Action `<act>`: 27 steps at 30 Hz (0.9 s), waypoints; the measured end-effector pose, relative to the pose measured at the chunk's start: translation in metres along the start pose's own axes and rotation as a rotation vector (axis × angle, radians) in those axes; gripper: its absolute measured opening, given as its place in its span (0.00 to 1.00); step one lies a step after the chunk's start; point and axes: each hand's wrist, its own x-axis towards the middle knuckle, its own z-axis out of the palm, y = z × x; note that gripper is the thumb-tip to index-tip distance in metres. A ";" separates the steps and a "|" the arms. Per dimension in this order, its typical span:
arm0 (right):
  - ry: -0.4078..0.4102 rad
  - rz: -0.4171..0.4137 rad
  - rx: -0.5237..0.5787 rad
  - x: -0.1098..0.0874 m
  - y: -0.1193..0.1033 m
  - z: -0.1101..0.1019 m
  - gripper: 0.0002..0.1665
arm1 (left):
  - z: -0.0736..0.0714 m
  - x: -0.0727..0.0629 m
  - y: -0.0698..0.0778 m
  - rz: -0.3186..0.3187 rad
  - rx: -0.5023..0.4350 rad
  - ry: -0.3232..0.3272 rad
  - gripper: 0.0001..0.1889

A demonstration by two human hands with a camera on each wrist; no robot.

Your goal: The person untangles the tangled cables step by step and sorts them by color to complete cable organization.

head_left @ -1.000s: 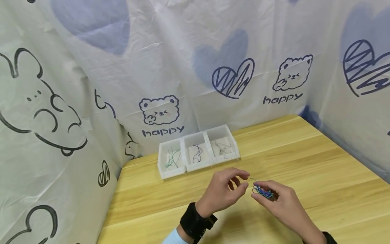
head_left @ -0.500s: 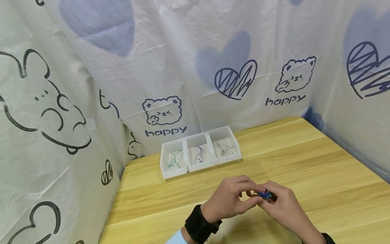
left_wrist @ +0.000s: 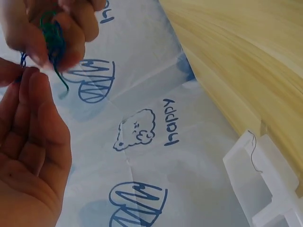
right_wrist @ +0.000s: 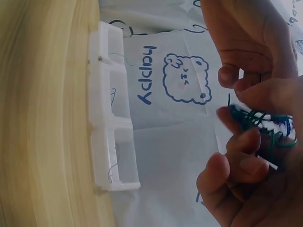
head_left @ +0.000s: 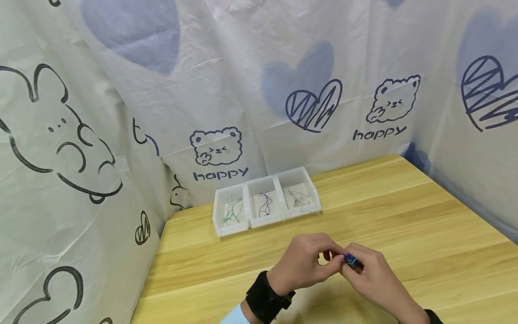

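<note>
In the head view, my right hand [head_left: 374, 270] holds a small tangle of thin blue and green wires [head_left: 351, 260] between thumb and fingers. My left hand [head_left: 307, 261] meets it from the left, thumb and forefinger pinching at the tangle's edge. In the left wrist view, a blue wire [left_wrist: 22, 59] runs from the tangle into the left fingertips [left_wrist: 31, 73], and a green end hangs loose. Seen from the right wrist, the tangle [right_wrist: 258, 118] lies across the right fingers [right_wrist: 246, 142]; part of it is hidden behind the thumb.
A white three-compartment tray [head_left: 247, 228] stands at the back of the wooden table [head_left: 404, 211]. Green wires [head_left: 232, 211] lie in its left compartment, dark blue wires [head_left: 265, 204] in the middle, grey wires [head_left: 299, 198] in the right. A printed cloth [head_left: 259, 148] hangs behind and along both sides.
My left hand has come right from a small gap to the tangle, and its thumb and forefinger have closed at the tangle's edge. The right hand keeps its hold, nearly still.
</note>
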 end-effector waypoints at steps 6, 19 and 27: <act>-0.026 0.010 0.024 0.001 -0.001 0.001 0.18 | -0.005 -0.002 -0.005 -0.048 -0.009 0.064 0.03; -0.044 0.064 0.034 0.001 -0.004 0.000 0.16 | -0.013 -0.005 -0.012 -0.090 0.006 0.118 0.05; -0.056 0.117 0.037 0.000 -0.005 -0.002 0.12 | -0.020 -0.008 -0.019 -0.121 0.052 0.156 0.04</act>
